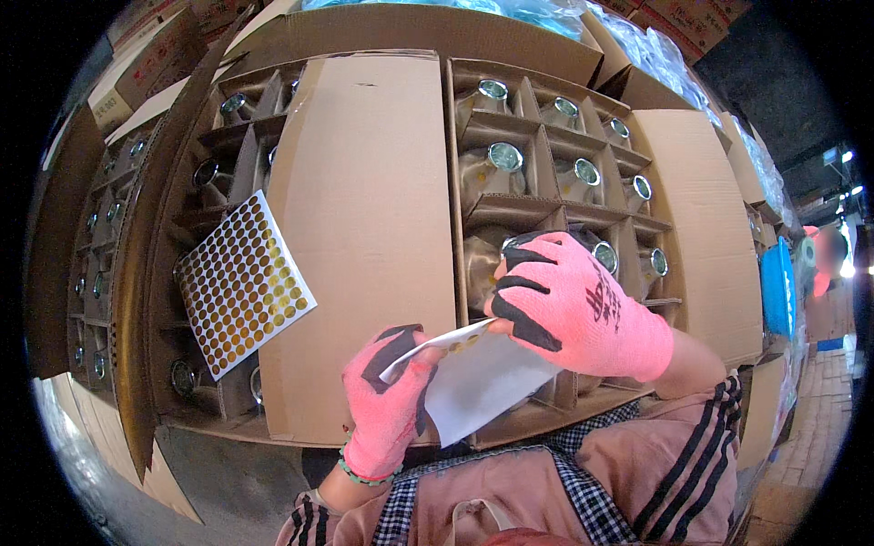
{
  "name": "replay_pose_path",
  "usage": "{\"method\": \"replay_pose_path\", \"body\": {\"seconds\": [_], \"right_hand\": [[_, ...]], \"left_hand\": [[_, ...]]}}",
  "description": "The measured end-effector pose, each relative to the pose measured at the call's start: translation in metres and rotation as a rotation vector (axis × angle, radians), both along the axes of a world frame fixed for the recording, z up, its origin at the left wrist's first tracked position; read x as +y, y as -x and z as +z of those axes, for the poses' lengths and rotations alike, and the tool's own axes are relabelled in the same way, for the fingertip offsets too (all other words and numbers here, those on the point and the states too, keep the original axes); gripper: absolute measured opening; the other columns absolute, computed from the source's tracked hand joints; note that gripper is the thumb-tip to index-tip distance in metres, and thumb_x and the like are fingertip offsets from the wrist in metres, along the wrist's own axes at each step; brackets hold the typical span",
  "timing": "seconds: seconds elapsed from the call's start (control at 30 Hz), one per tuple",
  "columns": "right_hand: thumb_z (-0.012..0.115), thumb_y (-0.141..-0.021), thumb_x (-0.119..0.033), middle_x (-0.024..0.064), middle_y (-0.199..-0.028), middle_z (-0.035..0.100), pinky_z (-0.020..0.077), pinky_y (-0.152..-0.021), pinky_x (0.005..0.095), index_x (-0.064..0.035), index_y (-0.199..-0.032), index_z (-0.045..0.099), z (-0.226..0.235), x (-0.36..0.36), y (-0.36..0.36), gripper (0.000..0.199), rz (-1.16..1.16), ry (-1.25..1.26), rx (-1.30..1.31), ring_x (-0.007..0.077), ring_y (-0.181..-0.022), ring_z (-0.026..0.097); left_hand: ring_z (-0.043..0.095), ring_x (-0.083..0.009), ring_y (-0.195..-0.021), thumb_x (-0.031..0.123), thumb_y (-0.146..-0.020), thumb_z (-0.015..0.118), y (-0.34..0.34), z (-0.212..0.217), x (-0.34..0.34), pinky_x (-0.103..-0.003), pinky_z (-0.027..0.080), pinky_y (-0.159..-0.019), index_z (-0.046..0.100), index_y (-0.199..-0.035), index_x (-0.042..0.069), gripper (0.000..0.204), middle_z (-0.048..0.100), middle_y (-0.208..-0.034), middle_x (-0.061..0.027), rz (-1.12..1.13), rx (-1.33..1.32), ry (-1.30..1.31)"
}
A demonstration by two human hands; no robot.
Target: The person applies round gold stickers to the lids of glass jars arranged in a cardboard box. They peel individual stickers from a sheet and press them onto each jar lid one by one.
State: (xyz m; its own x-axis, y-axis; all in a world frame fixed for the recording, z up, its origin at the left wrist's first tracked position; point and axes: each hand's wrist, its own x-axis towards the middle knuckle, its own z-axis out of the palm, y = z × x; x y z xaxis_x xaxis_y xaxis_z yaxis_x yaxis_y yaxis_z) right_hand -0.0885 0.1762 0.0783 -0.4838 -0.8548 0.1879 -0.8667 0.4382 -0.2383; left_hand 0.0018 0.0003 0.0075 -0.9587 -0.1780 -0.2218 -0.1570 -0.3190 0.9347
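My left hand (387, 391), in a pink glove with black-coated fingers, grips a bent white sticker sheet (482, 387) between thumb and fingers. A few gold round stickers show along its folded upper edge. At that edge my right hand (569, 305), gloved alike, has its thumb and fingers pinched together on the sheet. Whether a loose sticker is between them I cannot make out. Right behind my right hand stand glass vessels with shiny round rims (505, 156), one in each cardboard compartment. A second sheet of gold round stickers (241, 287) lies over the left compartments.
An open carton with cardboard dividers (539, 150) fills the middle, a wide flap (364, 227) lying across it. Another divided carton (102, 246) stands at the far left. Clear plastic wrap (655, 64) lines the back. At right are a blue crate (778, 287) and a person (824, 264).
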Motion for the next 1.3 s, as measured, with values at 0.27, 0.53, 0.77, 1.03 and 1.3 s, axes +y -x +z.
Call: {"method": "replay_pose_path", "body": {"seconds": [0.27, 0.53, 0.77, 1.03, 1.3], "right_hand": [[0.054, -0.06, -0.017, 0.0092, -0.077, 0.051, 0.0424, -0.075, 0.0442, -0.0091, -0.081, 0.055, -0.01, 0.003, 0.002, 0.023, 0.162, 0.147, 0.143, 0.0264, -0.084, 0.053], [0.066, -0.061, -0.01, 0.0053, -0.083, 0.055, 0.0404, -0.079, 0.04, -0.0098, -0.077, 0.058, -0.001, 0.005, 0.012, 0.018, 0.057, 0.166, -0.11, 0.0264, -0.088, 0.054], [0.063, -0.073, -0.024, 0.0082, -0.089, 0.059, 0.0434, -0.078, 0.0303, -0.0055, -0.09, 0.059, -0.049, 0.109, 0.232, 0.026, -0.775, 0.34, -0.028, 0.0194, -0.085, 0.056], [0.051, -0.077, -0.023, 0.0155, -0.12, 0.046, 0.0363, -0.092, 0.0391, -0.0088, -0.105, 0.057, -0.125, 0.124, 0.331, 0.032, -1.02, -0.739, 0.019, 0.033, -0.112, 0.043], [0.051, -0.076, -0.019, 0.014, -0.118, 0.048, 0.0379, -0.09, 0.0401, -0.0116, -0.104, 0.057, -0.121, 0.107, 0.306, 0.029, -0.96, -0.553, 0.458, 0.0321, -0.108, 0.046]], "left_hand": [[0.052, -0.0103, -0.072, 0.007, -0.073, 0.063, 0.004, 0.001, 0.0, -0.022, 0.041, -0.063, 0.059, -0.083, -0.004, 0.016, 0.056, -0.087, -0.006, 0.026, -0.075, -0.008], [0.051, -0.0095, -0.07, 0.007, -0.072, 0.064, 0.006, 0.0, -0.003, -0.021, 0.04, -0.06, 0.059, -0.078, -0.003, 0.013, 0.055, -0.083, -0.0053, -0.005, -0.066, -0.039], [0.05, -0.0092, -0.071, 0.008, -0.072, 0.064, 0.01, 0.01, 0.004, -0.022, 0.04, -0.063, 0.059, -0.077, -0.003, 0.013, 0.055, -0.082, -0.0047, 0.027, -0.102, 0.003], [0.051, -0.0112, -0.072, 0.01, -0.07, 0.066, 0.01, 0.006, -0.005, -0.023, 0.04, -0.064, 0.06, -0.076, -0.003, 0.015, 0.057, -0.079, -0.0054, -0.038, -0.169, 0.01], [0.051, -0.0118, -0.073, 0.011, -0.07, 0.066, 0.009, 0.004, -0.009, -0.024, 0.04, -0.064, 0.06, -0.075, -0.003, 0.016, 0.057, -0.078, -0.0065, -0.098, -0.09, 0.096]]}}
